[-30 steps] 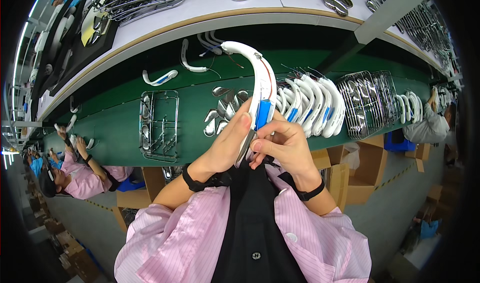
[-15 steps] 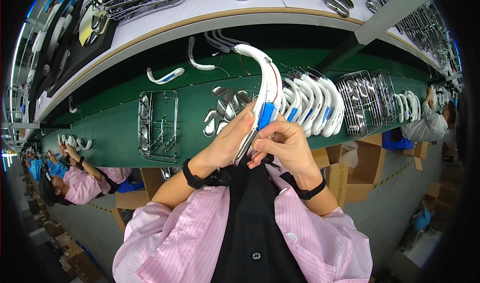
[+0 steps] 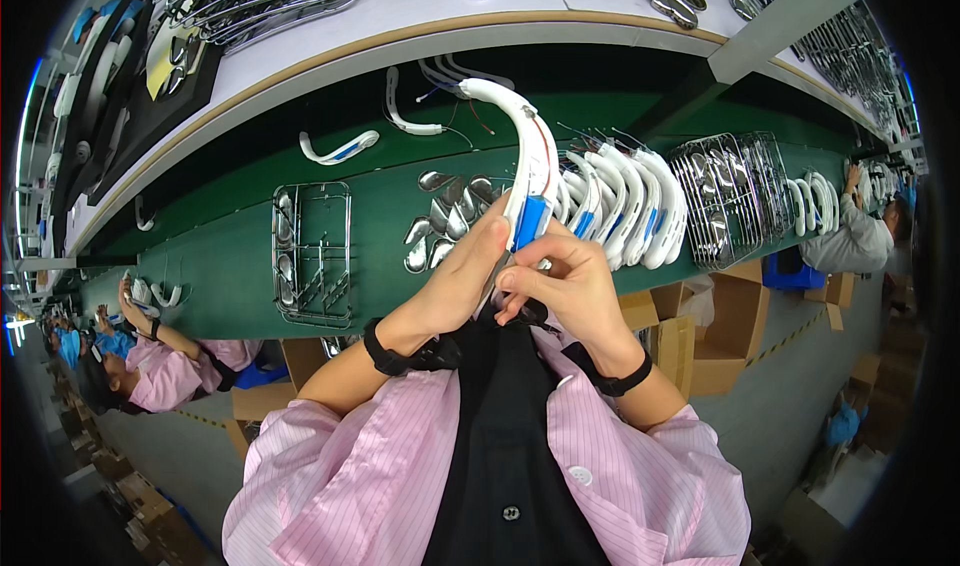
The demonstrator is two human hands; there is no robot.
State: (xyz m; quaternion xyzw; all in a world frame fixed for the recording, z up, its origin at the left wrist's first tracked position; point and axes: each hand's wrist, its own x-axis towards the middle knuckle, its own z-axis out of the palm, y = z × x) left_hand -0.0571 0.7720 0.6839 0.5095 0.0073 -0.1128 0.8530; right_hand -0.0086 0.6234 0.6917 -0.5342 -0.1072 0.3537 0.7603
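My left hand (image 3: 450, 284) is wrapped round the lower part of a curved white plastic piece (image 3: 537, 151), which stands up in front of my chest. A blue block (image 3: 531, 222) sits in its inner face, and a thin red wire runs along it. My right hand (image 3: 572, 288) has thumb and forefinger pinched together close to its lower end. A small shiny bit shows at those fingertips, but what they grip is mostly hidden. Behind my hands, several shiny spoon-shaped metal covers (image 3: 440, 218) and a row of similar white curved pieces (image 3: 625, 206) lie on the green bench (image 3: 385, 256).
A chrome wire rack (image 3: 312, 256) holds covers at the left; filled racks (image 3: 722, 201) stand at the right. A shelf (image 3: 520, 26) overhangs the bench, held by a grey post (image 3: 740, 61). Cardboard boxes (image 3: 725, 341) sit below the bench. Co-workers (image 3: 165, 371) work on both sides.
The curved white piece has shifted slightly left and turned in my left hand. Its metal lower end shows less now. My right fingers have stayed pinched close to that end.
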